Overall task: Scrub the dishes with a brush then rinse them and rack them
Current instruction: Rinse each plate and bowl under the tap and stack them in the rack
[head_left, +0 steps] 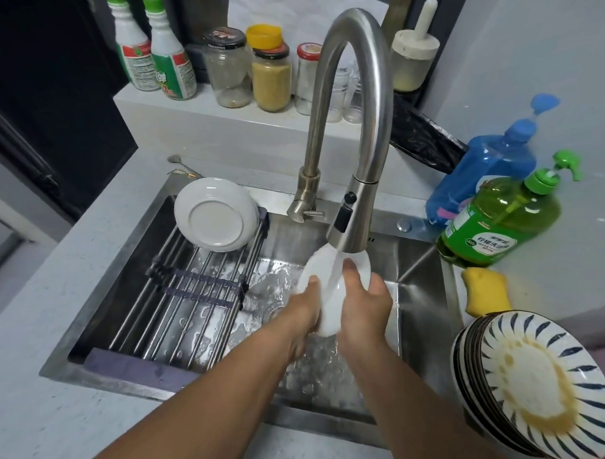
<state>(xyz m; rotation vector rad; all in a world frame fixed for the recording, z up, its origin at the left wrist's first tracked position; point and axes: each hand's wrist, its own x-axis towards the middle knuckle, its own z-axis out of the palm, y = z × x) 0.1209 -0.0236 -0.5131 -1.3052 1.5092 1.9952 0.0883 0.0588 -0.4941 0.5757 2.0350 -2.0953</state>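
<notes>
White plate (329, 292), glossy and wet, stands on edge between both hands over the steel sink (425, 302), directly under the tap's spray head (349, 224); water runs down its face. Left hand (305, 312) curls round its left rim, thumb on the front. Right hand (363, 307) clasps the right rim, thumb across the face. Left of the grip, another white plate (214, 215) leans on the roll-up rack (189, 294). Right of it, a soiled blue-striped plate (542, 385) tops a stack.
</notes>
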